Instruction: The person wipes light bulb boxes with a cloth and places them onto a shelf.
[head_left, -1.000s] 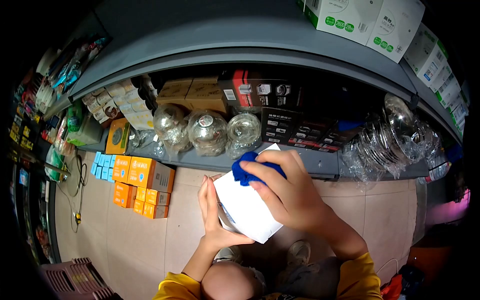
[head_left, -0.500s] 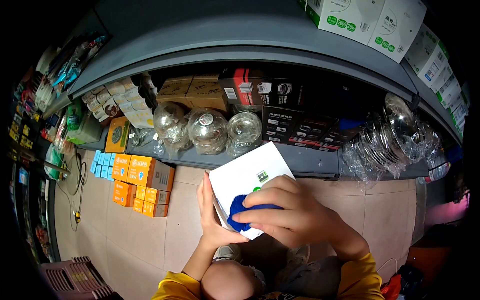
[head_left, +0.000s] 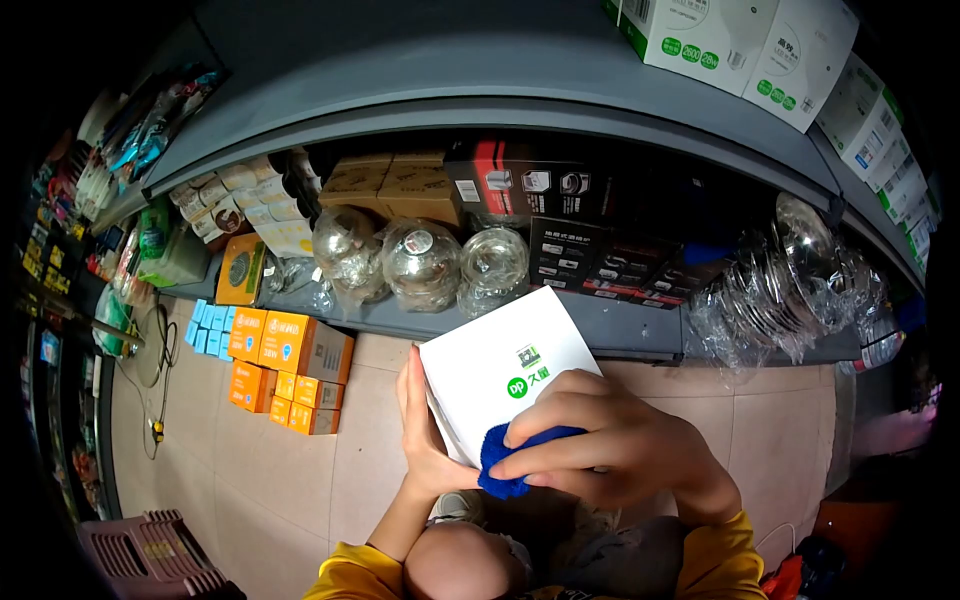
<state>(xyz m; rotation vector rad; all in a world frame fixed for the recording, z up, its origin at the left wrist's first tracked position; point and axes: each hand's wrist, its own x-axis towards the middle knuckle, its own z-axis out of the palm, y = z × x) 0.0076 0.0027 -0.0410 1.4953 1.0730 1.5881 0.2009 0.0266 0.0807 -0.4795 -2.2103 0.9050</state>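
A white cardboard box with a green logo is held up in front of my knees, tilted. My left hand grips it along its left side and lower corner, fingers wrapped round the edge. Bunched in my right hand is a blue cloth, pressed on the lower part of the box's white face. My right fingers cover part of the cloth and the box's right edge.
Orange boxes and small light-blue boxes stand on the tiled floor to the left. Ahead, a grey shelf holds plastic-wrapped metal bowls, black boxes and wrapped metal lids. A brown plastic stool is at lower left.
My right hand and the blue cloth have slid down and right across the box face, uncovering the green logo. My left hand keeps its hold on the box.
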